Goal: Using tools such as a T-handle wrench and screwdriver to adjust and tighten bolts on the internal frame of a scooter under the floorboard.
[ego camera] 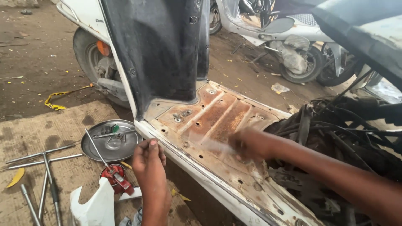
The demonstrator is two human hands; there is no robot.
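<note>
- Nearest, at the lower middle of the frame, the left hand [149, 157] was loosely curled, fingertips pinched together just below the white edge of the scooter floorboard [217, 121]; whether it held some small part between them could not be told.
- Just left of that hand stood a red oil can [114, 175] with its long thin spout slanting up and left, and below it lay a white plastic fragment [94, 207].
- At the lower left lay several long steel socket wrenches [44, 167] on the concrete slab [37, 134].
- A little farther up sat a round metal tray [109, 141] with small tools and fasteners in it.
- In the middle of the frame the right hand [247, 144] was blurred with motion over the rusty floorboard; its grip could not be told. It was the hand on the floorboard, with the left hand off the near edge.
- The floorboard's long axis ran from the upper middle down toward the lower right, its ribs along that line, and a few loose bolts [181, 115] lay up and left of the right hand.
- To the right a tangle of black cables [347, 134] filled the open body.
- Farthest, at the upper right, another white scooter [289, 39] stood on the dirt.
</note>
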